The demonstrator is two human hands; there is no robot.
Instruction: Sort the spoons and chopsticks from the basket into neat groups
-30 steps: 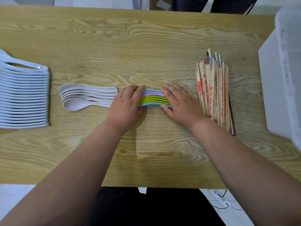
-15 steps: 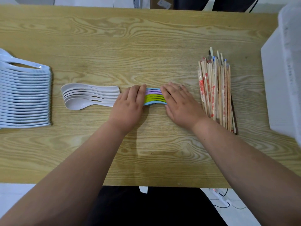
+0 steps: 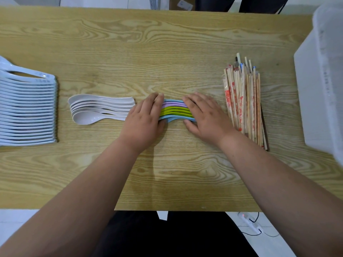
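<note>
- Coloured spoons point(image 3: 175, 111) lie nested on edge in one short row at mid-table, between the two hands (blue, purple and green rims show; both ends are covered).
- Left hand point(image 3: 143, 119) lies over the row's left end, with fingers straight and together and the thumb against the near blue rim.
- Right hand point(image 3: 206, 115) lies the same way over the right end, with fingers straight and the thumb at the near side.
- White spoons point(image 3: 100, 110) sit nested just left of the left hand, bowls pointing left. Whether their handle ends touch the hand cannot be told.
- Pale spoons point(image 3: 27, 108) form a long stack at the table's left edge, well apart from the rest.
- Chopsticks point(image 3: 243, 101) lie bundled just right of the right hand, some in printed wrappers.
- Basket point(image 3: 323, 80), white, stands at the right edge, and its inside is not visible.
- Table point(image 3: 167, 43) is pale wood.
</note>
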